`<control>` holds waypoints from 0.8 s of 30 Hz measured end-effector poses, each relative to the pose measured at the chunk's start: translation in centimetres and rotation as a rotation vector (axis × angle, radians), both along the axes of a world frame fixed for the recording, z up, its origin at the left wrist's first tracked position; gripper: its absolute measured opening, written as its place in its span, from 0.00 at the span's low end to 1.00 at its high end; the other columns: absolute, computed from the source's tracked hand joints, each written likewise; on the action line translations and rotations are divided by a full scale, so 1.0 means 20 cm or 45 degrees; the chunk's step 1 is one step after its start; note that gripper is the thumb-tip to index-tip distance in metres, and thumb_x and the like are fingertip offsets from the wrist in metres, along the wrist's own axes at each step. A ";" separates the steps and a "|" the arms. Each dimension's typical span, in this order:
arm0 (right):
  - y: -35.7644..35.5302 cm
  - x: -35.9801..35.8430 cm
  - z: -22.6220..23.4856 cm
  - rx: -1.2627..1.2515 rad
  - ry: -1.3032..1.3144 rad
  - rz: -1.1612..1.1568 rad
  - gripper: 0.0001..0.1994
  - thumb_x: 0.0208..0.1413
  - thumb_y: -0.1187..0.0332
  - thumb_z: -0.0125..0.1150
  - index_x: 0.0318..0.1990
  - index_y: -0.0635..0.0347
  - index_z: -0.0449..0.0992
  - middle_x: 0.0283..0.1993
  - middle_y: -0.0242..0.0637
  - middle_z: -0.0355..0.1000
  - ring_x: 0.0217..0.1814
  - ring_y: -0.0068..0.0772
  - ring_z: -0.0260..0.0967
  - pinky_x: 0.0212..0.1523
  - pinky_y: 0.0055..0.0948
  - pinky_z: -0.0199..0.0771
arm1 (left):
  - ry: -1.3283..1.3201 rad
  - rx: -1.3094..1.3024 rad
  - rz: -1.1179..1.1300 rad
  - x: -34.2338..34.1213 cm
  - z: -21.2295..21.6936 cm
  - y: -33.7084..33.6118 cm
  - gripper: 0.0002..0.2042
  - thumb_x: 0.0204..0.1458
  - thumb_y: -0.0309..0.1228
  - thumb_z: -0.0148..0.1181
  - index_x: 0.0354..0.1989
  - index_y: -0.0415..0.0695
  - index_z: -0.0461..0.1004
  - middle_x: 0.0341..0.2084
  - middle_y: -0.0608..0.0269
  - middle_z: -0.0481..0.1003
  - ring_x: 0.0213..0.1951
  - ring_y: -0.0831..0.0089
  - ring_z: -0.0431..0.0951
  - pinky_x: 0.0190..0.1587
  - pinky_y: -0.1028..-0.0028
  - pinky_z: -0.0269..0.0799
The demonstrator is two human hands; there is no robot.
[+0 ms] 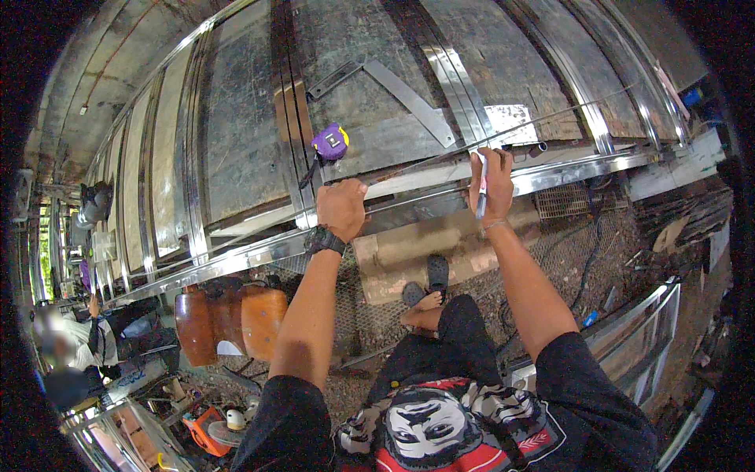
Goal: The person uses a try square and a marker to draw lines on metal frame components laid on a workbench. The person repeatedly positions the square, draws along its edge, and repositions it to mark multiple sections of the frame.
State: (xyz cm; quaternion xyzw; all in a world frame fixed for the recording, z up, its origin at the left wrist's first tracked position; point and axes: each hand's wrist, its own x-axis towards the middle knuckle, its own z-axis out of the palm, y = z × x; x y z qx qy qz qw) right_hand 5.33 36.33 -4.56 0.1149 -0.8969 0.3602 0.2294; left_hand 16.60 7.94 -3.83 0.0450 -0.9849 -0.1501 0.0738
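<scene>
My left hand (342, 208), with a black watch on the wrist, is closed over the near shiny metal rail (259, 245) of a large metal frame. My right hand (493, 189) is at the same rail farther right, its fingers closed on a slim white marker (482, 185) that points down along the palm. Just beyond my left hand, a purple and yellow tape measure (331, 141) lies on a crossbar. A metal angle square (409, 104) rests on the dark board beyond. A thin strip (550, 119) slants from near my hands to the far right.
Several shiny crossbars (460, 79) span the dark worktop (346, 39). Brown wooden stools (228, 318) stand below the frame at left. Another person (75, 338) is at the far left end. A fan (224, 433) sits lower left, and a metal frame (653, 315) leans at lower right.
</scene>
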 end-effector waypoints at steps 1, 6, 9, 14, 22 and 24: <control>0.00 0.00 0.01 -0.008 0.003 -0.009 0.10 0.65 0.64 0.61 0.49 0.56 0.75 0.47 0.48 0.71 0.51 0.53 0.73 0.42 0.45 0.79 | -0.021 -0.002 -0.003 0.00 0.00 0.00 0.12 0.65 0.37 0.48 0.37 0.45 0.77 0.34 0.55 0.80 0.41 0.51 0.78 0.48 0.53 0.65; 0.00 0.00 0.00 0.006 -0.018 -0.020 0.10 0.65 0.64 0.61 0.49 0.56 0.75 0.47 0.47 0.71 0.51 0.53 0.73 0.42 0.46 0.79 | -0.044 0.071 -0.016 0.00 0.01 0.00 0.12 0.65 0.37 0.49 0.38 0.44 0.76 0.34 0.53 0.80 0.40 0.50 0.78 0.48 0.52 0.65; 0.00 0.00 -0.01 0.014 -0.020 -0.022 0.10 0.65 0.64 0.61 0.49 0.56 0.75 0.47 0.46 0.70 0.51 0.53 0.73 0.41 0.46 0.79 | -0.072 0.010 -0.018 -0.01 0.00 -0.01 0.11 0.64 0.37 0.50 0.38 0.44 0.76 0.34 0.53 0.80 0.40 0.50 0.78 0.47 0.52 0.65; 0.00 0.00 -0.01 0.005 -0.040 -0.035 0.10 0.66 0.62 0.60 0.50 0.55 0.75 0.47 0.46 0.71 0.51 0.52 0.72 0.42 0.46 0.79 | 0.038 0.069 -0.047 -0.01 -0.02 -0.01 0.11 0.64 0.37 0.51 0.37 0.45 0.77 0.33 0.54 0.80 0.40 0.50 0.79 0.46 0.52 0.65; 0.00 0.00 -0.02 0.009 -0.053 -0.069 0.10 0.66 0.62 0.60 0.50 0.54 0.75 0.47 0.45 0.72 0.53 0.51 0.71 0.44 0.45 0.77 | 0.004 0.077 -0.013 -0.01 -0.05 -0.01 0.12 0.65 0.37 0.50 0.39 0.46 0.78 0.35 0.54 0.80 0.43 0.51 0.79 0.49 0.53 0.65; 0.00 0.00 -0.01 0.014 -0.028 -0.049 0.10 0.66 0.61 0.60 0.50 0.53 0.76 0.47 0.45 0.73 0.51 0.51 0.73 0.43 0.45 0.77 | -0.036 0.060 -0.012 -0.01 -0.06 -0.02 0.12 0.65 0.38 0.49 0.41 0.46 0.78 0.37 0.53 0.80 0.44 0.51 0.78 0.49 0.53 0.65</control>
